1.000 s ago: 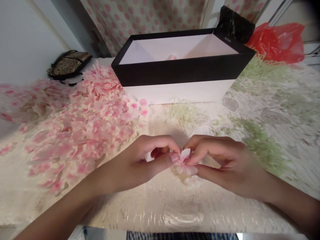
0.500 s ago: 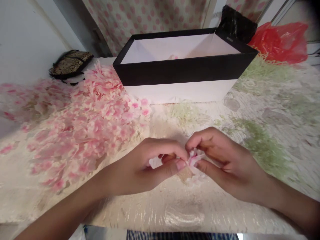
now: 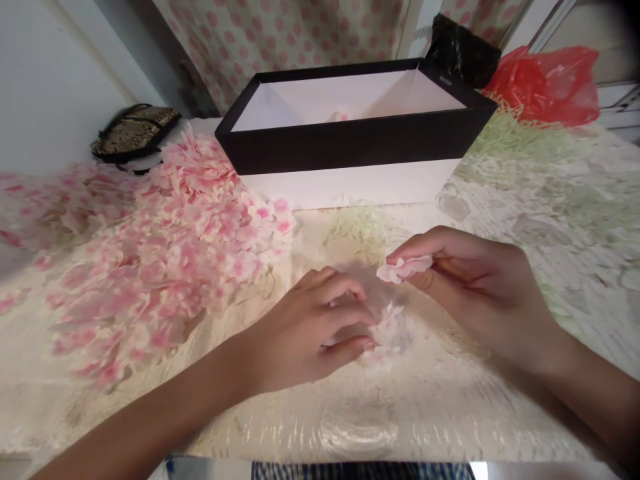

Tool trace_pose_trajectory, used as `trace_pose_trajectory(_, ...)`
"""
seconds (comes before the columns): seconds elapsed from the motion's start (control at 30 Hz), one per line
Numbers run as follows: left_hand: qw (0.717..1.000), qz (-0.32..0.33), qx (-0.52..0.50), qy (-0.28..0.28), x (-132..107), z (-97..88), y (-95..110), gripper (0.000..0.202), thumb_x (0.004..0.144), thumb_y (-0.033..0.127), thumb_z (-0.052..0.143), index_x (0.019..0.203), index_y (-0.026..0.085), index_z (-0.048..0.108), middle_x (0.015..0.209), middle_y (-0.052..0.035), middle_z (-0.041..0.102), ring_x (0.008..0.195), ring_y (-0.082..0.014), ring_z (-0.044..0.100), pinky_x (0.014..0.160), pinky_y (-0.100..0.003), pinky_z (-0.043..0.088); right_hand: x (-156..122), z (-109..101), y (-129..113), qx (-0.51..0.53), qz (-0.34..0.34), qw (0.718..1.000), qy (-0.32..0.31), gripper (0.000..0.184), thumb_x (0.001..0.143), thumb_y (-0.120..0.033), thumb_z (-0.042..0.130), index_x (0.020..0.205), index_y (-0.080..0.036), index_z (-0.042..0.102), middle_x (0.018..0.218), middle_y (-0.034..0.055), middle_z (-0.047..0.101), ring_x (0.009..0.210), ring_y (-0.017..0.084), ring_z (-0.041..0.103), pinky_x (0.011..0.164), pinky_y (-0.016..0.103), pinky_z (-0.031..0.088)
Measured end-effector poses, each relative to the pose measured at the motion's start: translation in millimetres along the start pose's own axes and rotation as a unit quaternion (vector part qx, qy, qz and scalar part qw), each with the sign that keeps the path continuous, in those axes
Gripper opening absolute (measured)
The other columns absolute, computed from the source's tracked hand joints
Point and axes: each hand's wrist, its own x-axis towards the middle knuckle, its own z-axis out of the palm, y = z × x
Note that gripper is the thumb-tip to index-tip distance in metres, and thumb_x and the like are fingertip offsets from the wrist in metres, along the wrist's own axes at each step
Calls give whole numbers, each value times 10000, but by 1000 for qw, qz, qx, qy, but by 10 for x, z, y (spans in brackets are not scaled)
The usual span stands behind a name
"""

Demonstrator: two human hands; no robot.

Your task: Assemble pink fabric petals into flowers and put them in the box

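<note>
Head view: right hand [image 3: 483,293] pinches partly hidden petals [image 3: 404,269]; left hand [image 3: 305,328] loosely spread.

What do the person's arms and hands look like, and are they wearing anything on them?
The left hand and right hand are bare, with no gloves and no rings that I can see. The left forearm and right forearm show no sleeves, watch or bracelet.

Held petals [image 3: 404,269] — thin, matt, cloth-like; red bag [image 3: 545,87] — glossy, crinkled plastic.
</note>
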Motion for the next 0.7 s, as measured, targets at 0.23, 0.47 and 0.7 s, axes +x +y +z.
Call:
trace_pose_trajectory(0.23, 998, -21, -26, 60, -12, 88, -9, 239, 904, 81, 439, 1105, 187, 513, 965, -35, 612, 934, -162, 550, 842, -302, 431, 13, -9, -17, 20, 15, 1000, 8, 94, 856, -142, 585, 857, -224, 631, 839, -19, 645, 763, 91, 628, 669, 145, 529)
trace_pose_trajectory(0.47, 983, 6, -124, 132, -50, 12, 21, 261, 849, 26, 498, 1058, 179, 525, 909, -19, 600, 798, -105, 593, 727, -222, 468, 24, -61, 19, 184, 91, 975, -90, 32, 871, -205, 605, 883, -212, 634, 866, 5, 655, 797, 111, 646, 701, 179, 535)
trace_pose_trajectory(0.7, 978, -26, -187, 85, -52, -30, 58, 106, 858, 104, 524, 935, 177, 532, 867, -9, 604, 767, -110, 589, 708, -235, 460, 31, -4, 50, 353, 126, 918, -127, 82, 894, -149, 543, 895, -200, 607, 855, -10, 629, 816, 119, 645, 763, 284, 567)
